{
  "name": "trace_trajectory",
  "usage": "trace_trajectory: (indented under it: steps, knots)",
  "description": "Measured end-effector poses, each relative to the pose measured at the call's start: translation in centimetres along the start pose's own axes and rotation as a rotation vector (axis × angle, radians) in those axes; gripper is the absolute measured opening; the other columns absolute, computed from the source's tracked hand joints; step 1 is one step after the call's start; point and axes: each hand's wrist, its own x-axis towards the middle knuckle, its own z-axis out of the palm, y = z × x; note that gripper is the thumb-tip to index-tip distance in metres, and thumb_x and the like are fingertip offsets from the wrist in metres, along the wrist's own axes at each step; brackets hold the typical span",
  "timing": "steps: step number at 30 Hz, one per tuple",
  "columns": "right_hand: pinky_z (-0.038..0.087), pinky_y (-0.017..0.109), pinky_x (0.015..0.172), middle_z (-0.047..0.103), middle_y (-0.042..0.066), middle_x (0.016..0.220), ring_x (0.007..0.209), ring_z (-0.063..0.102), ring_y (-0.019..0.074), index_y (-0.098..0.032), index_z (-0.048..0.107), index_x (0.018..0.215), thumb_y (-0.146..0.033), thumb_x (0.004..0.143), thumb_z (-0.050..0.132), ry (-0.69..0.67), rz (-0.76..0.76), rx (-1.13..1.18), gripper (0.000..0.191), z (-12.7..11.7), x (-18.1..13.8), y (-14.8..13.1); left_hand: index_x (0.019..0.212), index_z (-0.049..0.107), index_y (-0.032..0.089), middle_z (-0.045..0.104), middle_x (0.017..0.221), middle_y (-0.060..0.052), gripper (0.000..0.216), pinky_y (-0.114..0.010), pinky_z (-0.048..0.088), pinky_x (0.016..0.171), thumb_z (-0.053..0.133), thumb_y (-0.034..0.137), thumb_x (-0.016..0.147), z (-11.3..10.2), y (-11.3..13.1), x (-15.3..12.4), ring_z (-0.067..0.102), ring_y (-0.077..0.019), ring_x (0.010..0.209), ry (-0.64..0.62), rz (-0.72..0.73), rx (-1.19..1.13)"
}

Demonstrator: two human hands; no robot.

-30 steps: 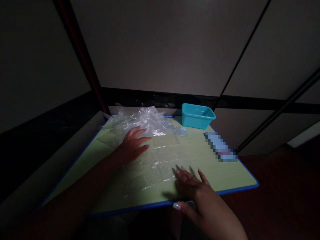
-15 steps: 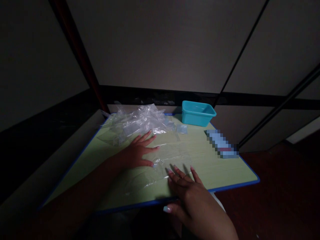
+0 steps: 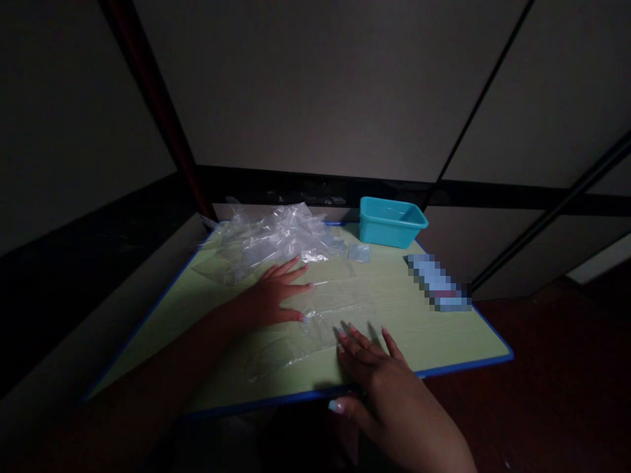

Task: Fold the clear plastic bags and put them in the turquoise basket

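A clear plastic bag (image 3: 323, 314) lies flat on the green table (image 3: 434, 328). My left hand (image 3: 273, 295) rests palm down on the bag's left part, fingers spread. The fingertips of my right hand (image 3: 372, 368) press on the bag's near right edge, and its thumb hangs over the table's front rim. Neither hand grips anything. Behind my left hand sits a crumpled heap of clear plastic bags (image 3: 269, 240).
A turquoise plastic tub (image 3: 389, 221) stands at the table's far edge. A small clear bag (image 3: 358, 252) lies in front of it. A blurred flat object (image 3: 438, 282) lies by the right edge. Grey partition walls enclose the table behind and at the left.
My left hand slid from the heap toward me and to the right, onto the flat bag. My right hand shifted slightly left along the front edge.
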Motion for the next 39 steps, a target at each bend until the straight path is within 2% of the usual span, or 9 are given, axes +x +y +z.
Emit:
trace_trajectory:
  steps: [7,11,16,23,25,28,31,36,39]
  knots:
    - [0.001,0.049,0.112,0.029,0.006,0.145,0.137,0.018,0.0244,-0.023,0.026,0.141,-0.050,0.085,0.048,-0.002,-0.024,-0.011,0.066,0.5,0.4,-0.3,0.131,0.046,0.031,0.027,0.148,-0.007,0.068,-0.054,0.016,0.106,0.057,0.064,0.073,0.4,0.6,0.0,0.011,-0.0344,0.137,-0.004,0.048,-0.032]
    - [-0.001,0.047,0.113,0.026,0.006,0.146,0.137,0.018,0.0235,-0.022,0.026,0.141,-0.050,0.086,0.048,0.000,-0.022,0.007,0.066,0.5,0.4,-0.3,0.133,0.042,0.030,0.024,0.149,-0.008,0.073,-0.057,0.015,0.105,0.056,0.066,0.072,0.5,1.1,0.1,0.011,-0.0347,0.137,-0.050,0.043,-0.019]
    - [-0.001,0.046,0.113,0.029,0.006,0.146,0.136,0.019,0.0229,-0.021,0.028,0.141,-0.050,0.085,0.049,-0.017,-0.034,0.033,0.067,0.6,0.4,-0.1,0.133,0.043,0.029,0.025,0.148,-0.008,0.069,-0.055,0.014,0.106,0.055,0.063,0.074,0.2,1.4,0.1,0.011,-0.0319,0.138,-0.032,0.047,-0.028]
    - [-0.005,0.045,0.112,0.033,0.009,0.144,0.135,0.024,0.0257,-0.021,0.027,0.142,-0.057,0.075,0.059,-0.001,-0.043,0.073,0.083,0.1,0.8,-0.5,0.137,0.035,0.031,0.031,0.146,-0.007,0.064,-0.050,0.017,0.107,0.055,0.053,0.080,0.2,2.4,-0.2,0.029,-0.0264,0.133,-0.079,0.092,-0.195]
    - [-0.005,0.045,0.112,0.034,0.010,0.143,0.134,0.026,0.0273,-0.019,0.030,0.140,-0.061,0.072,0.059,0.000,-0.047,0.072,0.086,0.0,1.0,-0.7,0.132,0.043,0.028,0.045,0.138,-0.007,0.052,-0.048,0.020,0.107,0.053,0.046,0.084,0.0,2.6,-0.3,0.041,-0.0242,0.126,-0.027,0.114,-0.245]
    - [-0.004,0.044,0.112,0.041,0.012,0.139,0.129,0.035,0.0278,-0.017,0.040,0.136,-0.064,0.071,0.058,0.027,-0.047,0.067,0.082,-0.1,1.4,-1.1,0.112,0.060,0.021,0.064,0.109,-0.008,0.030,-0.037,0.038,0.095,0.043,0.033,0.091,-0.7,2.7,-0.3,0.057,-0.0196,0.103,0.123,0.124,-0.320]
    - [-0.002,0.041,0.113,0.048,0.012,0.134,0.124,0.043,0.0264,-0.018,0.048,0.131,-0.066,0.071,0.056,0.070,-0.048,0.056,0.077,-0.3,1.8,-1.6,0.095,0.063,0.018,0.064,0.090,-0.006,0.025,-0.029,0.045,0.078,0.041,0.029,0.091,-1.3,2.3,-0.2,0.058,-0.0170,0.086,0.215,0.073,-0.374]
    - [0.003,0.040,0.113,0.053,0.014,0.129,0.125,0.042,0.0254,-0.015,0.054,0.125,-0.065,0.073,0.055,0.063,-0.121,0.006,0.072,-1.7,2.6,-2.1,0.087,0.061,0.018,0.061,0.086,-0.003,0.025,-0.028,0.044,0.077,0.040,0.031,0.091,-1.1,2.0,0.3,0.056,-0.0165,0.083,0.223,-0.023,-0.476]
    - [0.011,0.041,0.112,0.058,0.013,0.123,0.118,0.050,0.0259,-0.015,0.059,0.119,-0.061,0.072,0.059,0.023,-0.184,-0.019,0.066,-2.8,3.4,-1.8,0.084,0.061,0.018,0.061,0.084,-0.003,0.030,-0.027,0.044,0.076,0.040,0.037,0.091,-0.9,2.0,0.3,0.057,-0.0168,0.081,0.185,-0.090,-0.565]
